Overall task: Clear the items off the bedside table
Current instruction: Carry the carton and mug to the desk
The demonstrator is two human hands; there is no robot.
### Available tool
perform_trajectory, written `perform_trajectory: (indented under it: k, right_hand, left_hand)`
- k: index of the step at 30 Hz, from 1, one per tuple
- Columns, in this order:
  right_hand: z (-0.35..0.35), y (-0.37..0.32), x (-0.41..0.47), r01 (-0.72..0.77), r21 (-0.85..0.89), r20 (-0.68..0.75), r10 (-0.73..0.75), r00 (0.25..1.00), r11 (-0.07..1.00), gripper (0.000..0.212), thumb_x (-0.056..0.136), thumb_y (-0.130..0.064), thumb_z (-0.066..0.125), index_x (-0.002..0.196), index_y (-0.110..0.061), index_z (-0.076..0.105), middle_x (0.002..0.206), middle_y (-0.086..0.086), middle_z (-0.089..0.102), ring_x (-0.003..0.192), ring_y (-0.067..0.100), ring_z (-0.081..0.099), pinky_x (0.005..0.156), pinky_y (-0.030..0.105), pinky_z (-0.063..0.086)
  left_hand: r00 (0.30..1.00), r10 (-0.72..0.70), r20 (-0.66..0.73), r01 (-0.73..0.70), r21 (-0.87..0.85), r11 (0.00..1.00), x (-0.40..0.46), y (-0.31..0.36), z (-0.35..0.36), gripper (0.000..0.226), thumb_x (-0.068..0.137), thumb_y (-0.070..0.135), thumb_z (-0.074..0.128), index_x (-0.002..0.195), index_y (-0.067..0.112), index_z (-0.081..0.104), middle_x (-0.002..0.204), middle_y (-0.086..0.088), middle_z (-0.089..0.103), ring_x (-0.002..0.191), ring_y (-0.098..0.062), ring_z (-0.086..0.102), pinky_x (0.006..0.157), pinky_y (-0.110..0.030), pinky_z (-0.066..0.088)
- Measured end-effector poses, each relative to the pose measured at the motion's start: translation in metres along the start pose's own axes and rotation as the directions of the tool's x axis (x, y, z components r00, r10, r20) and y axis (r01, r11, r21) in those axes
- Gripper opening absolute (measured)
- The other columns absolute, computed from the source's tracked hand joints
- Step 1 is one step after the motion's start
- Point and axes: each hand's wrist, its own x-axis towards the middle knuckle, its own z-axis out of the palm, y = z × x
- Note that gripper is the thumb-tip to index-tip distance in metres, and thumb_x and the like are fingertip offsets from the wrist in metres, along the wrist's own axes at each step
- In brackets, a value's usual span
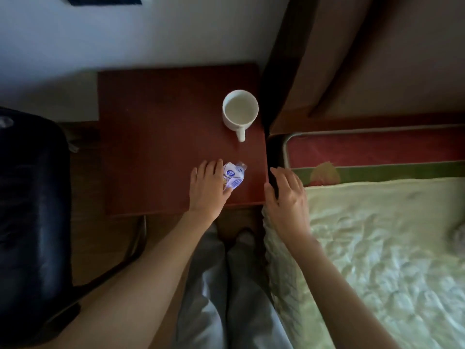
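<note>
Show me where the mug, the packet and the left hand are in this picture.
mug (240, 109): head view, on the inside bottom of the cup.
packet (234, 176): head view, on its printed white face.
left hand (207, 183): head view, on the back of the hand.

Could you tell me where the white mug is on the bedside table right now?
In the head view, the white mug stands upright near the bedside table's right edge, beside the bed frame, its handle pointing toward the person, farther away than the crumpled packet.
</note>
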Motion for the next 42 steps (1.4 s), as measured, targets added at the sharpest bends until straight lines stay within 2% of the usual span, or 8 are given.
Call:
perform_trajectory:
  k: [7,15,22,26,29,32,36,42]
  right_hand:
    - [0.02,0.013,0.003,0.027,0.024,0.033,-0.028,0.999,0.999,0.039,0.091,-0.025,0.043,0.119,-0.002,0.058,0.119,0.015,0.06,0.117,0.034,0.052,0.099,0.048,0.042]
    - [0.025,0.0,0.021,0.024,0.099,-0.018,-0.023,1.0,0.995,0.039,0.089,-0.027,0.048,0.119,-0.004,0.058,0.116,0.011,0.062,0.113,0.031,0.055,0.095,0.047,0.044]
    - [0.041,-0.027,0.055,-0.063,0.193,-0.016,0.067,0.998,0.979,0.056,0.084,-0.039,0.061,0.128,-0.007,0.051,0.126,0.009,0.058,0.116,0.025,0.054,0.093,0.04,0.047]
    - [0.059,-0.037,0.076,-0.064,0.182,-0.047,0.073,0.996,0.981,0.041,0.083,-0.035,0.065,0.115,-0.01,0.06,0.11,0.005,0.064,0.1,0.023,0.06,0.076,0.038,0.05]
    - [0.061,-0.044,0.086,-0.135,0.209,-0.136,0.166,0.977,0.968,0.024,0.084,-0.031,0.065,0.099,-0.012,0.065,0.093,0.002,0.066,0.084,0.021,0.062,0.062,0.029,0.041]
    - [0.06,-0.048,0.09,-0.215,0.215,-0.178,0.255,0.95,0.953,0.02,0.083,-0.031,0.065,0.093,-0.014,0.067,0.088,-0.002,0.068,0.079,0.018,0.061,0.061,0.025,0.031]
    - [0.057,-0.045,0.098,-0.282,0.287,-0.226,0.35,0.909,0.916,0.014,0.08,-0.03,0.066,0.089,-0.02,0.069,0.085,-0.005,0.07,0.076,0.015,0.062,0.06,0.024,0.032]
    - [0.027,-0.049,0.114,-0.227,0.281,-0.262,0.302,0.917,0.932,0.02,0.085,-0.04,0.063,0.085,-0.022,0.07,0.078,-0.006,0.07,0.071,0.011,0.06,0.062,0.025,0.036]
  left_hand:
    - [0.991,-0.067,-0.112,0.046,-0.179,0.983,-0.002,0.002,0.016,0.06,0.075,0.022,0.073,0.129,0.013,0.049,0.112,-0.009,0.058,0.097,-0.028,0.055,0.08,-0.04,0.049]
    - [0.978,-0.151,-0.142,0.083,-0.403,0.912,-0.007,0.009,0.005,0.05,0.076,0.009,0.069,0.123,0.021,0.057,0.106,-0.002,0.056,0.09,-0.021,0.061,0.063,-0.03,0.047]
    - [0.934,-0.222,-0.279,0.057,-0.497,0.866,-0.009,-0.001,-0.014,0.041,0.078,0.014,0.071,0.118,0.016,0.059,0.104,-0.003,0.06,0.087,-0.02,0.062,0.067,-0.034,0.053]
    - [0.929,-0.253,-0.269,0.101,-0.476,0.874,-0.017,-0.013,-0.018,0.048,0.079,0.017,0.072,0.124,0.019,0.055,0.109,0.0,0.059,0.093,-0.015,0.059,0.072,-0.021,0.043]
    - [0.926,-0.28,-0.252,0.128,-0.49,0.862,-0.025,-0.017,-0.018,0.051,0.079,0.017,0.071,0.127,0.02,0.053,0.111,0.001,0.058,0.096,-0.014,0.058,0.074,-0.018,0.038]
    - [0.918,-0.308,-0.25,0.14,-0.522,0.841,-0.028,-0.019,-0.017,0.047,0.08,0.015,0.07,0.125,0.02,0.055,0.108,0.001,0.058,0.092,-0.014,0.058,0.071,-0.019,0.037]
    - [0.917,-0.312,-0.25,0.139,-0.531,0.836,-0.026,-0.021,-0.014,0.044,0.082,0.014,0.068,0.123,0.02,0.056,0.107,0.0,0.058,0.091,-0.016,0.059,0.069,-0.023,0.042]
    - [0.899,-0.328,-0.289,0.114,-0.57,0.814,-0.021,-0.025,-0.027,0.043,0.08,0.012,0.068,0.121,0.018,0.059,0.105,-0.002,0.059,0.091,-0.017,0.059,0.071,-0.025,0.044]
